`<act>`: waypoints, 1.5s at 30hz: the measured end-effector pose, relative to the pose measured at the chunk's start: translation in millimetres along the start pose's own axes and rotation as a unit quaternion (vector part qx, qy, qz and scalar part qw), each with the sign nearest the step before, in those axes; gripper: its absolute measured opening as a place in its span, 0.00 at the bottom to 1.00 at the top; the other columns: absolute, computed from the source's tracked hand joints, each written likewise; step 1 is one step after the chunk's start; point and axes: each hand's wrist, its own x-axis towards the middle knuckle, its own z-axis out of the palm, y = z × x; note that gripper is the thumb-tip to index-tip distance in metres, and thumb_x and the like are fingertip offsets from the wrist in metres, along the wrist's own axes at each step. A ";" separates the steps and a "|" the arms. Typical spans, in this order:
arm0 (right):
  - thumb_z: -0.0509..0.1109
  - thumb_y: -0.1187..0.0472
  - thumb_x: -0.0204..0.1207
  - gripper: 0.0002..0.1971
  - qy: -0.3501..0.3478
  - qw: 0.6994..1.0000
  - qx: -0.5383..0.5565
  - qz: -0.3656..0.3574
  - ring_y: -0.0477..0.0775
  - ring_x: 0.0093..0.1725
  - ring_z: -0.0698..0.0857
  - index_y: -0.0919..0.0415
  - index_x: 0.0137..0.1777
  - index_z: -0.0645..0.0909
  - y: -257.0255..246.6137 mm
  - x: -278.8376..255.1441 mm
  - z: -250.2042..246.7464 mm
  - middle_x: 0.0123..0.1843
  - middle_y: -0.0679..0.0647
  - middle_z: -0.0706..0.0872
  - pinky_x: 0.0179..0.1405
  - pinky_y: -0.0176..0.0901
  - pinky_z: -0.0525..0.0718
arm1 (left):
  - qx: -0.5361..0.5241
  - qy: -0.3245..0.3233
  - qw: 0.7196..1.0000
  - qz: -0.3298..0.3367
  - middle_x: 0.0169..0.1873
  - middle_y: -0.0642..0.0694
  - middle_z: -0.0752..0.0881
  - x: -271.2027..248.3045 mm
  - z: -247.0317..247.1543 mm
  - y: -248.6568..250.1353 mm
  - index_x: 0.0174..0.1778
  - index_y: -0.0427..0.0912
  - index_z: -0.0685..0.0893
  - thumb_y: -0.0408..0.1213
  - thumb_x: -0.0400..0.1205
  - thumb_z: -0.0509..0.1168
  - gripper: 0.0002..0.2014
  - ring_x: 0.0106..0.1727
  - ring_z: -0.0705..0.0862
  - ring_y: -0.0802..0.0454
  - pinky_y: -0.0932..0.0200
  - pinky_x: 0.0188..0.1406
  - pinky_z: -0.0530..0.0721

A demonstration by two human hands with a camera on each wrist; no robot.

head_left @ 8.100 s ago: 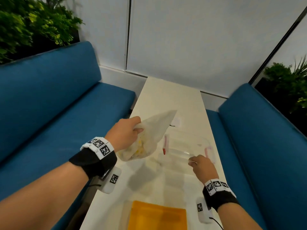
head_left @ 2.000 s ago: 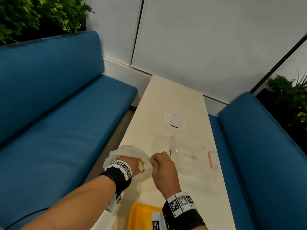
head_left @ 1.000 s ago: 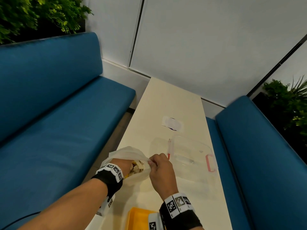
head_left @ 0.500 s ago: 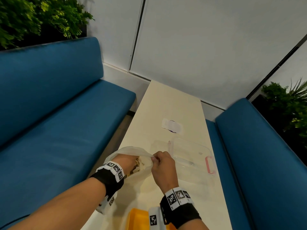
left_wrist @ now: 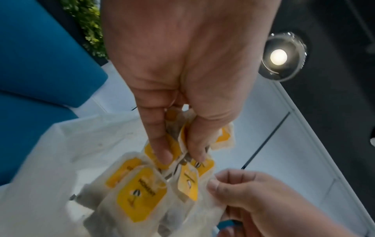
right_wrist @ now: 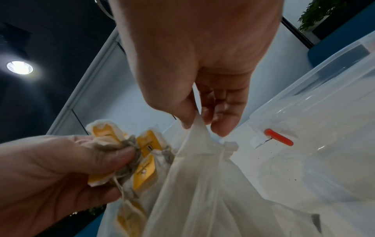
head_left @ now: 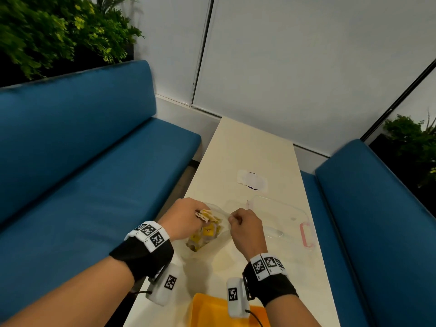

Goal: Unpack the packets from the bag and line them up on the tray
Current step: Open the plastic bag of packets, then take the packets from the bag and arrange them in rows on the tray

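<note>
While the right hand (head_left: 245, 228) is pinching the rim of the thin white bag (right_wrist: 202, 184) on the table (head_left: 254, 152), the left hand (head_left: 182, 219) is gripping a bunch of yellow-labelled packets (left_wrist: 142, 190) at its mouth, near the orange tray (head_left: 212, 312).

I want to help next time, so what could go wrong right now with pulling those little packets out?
1. The left hand pinches a whole clump of yellow-labelled white packets; a few could slip out and drop.
2. Their strings look tangled, so extra packets might get dragged along.
3. The right hand pinches only the rim of the thin translucent plastic bag; it might slip free.
</note>
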 end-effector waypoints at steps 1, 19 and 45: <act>0.68 0.57 0.82 0.03 -0.001 1.000 0.006 -0.004 0.59 0.71 0.79 0.51 0.50 0.84 -1.3 -2.7 -2.0 0.48 0.49 0.80 0.55 0.35 0.74 | -0.018 0.002 1.000 0.000 0.39 0.58 0.93 -2.2 -3.6 3.0 0.46 0.54 0.94 0.41 0.78 0.78 0.03 0.42 0.90 0.63 0.57 0.49 0.91; 0.87 0.53 0.61 0.40 -0.150 0.936 0.317 -0.012 0.51 0.63 0.87 0.39 0.73 0.74 -14.2 -49.0 -27.9 0.67 0.46 0.86 0.64 0.60 0.87 | -0.385 -0.073 0.919 -0.033 0.53 0.36 0.93 -9.6 -16.2 48.0 0.54 0.36 0.92 0.31 0.81 0.76 0.07 0.52 0.91 0.43 0.45 0.57 0.90; 0.81 0.71 0.65 0.31 0.045 0.939 0.341 -0.021 0.45 0.51 0.90 0.42 0.63 0.77 -32.7 -52.4 -5.2 0.54 0.46 0.89 0.50 0.41 0.89 | -0.591 -0.019 0.793 -0.146 0.58 0.33 0.92 -15.6 24.5 55.0 0.67 0.33 0.85 0.36 0.87 0.69 0.15 0.48 0.91 0.41 0.54 0.34 0.87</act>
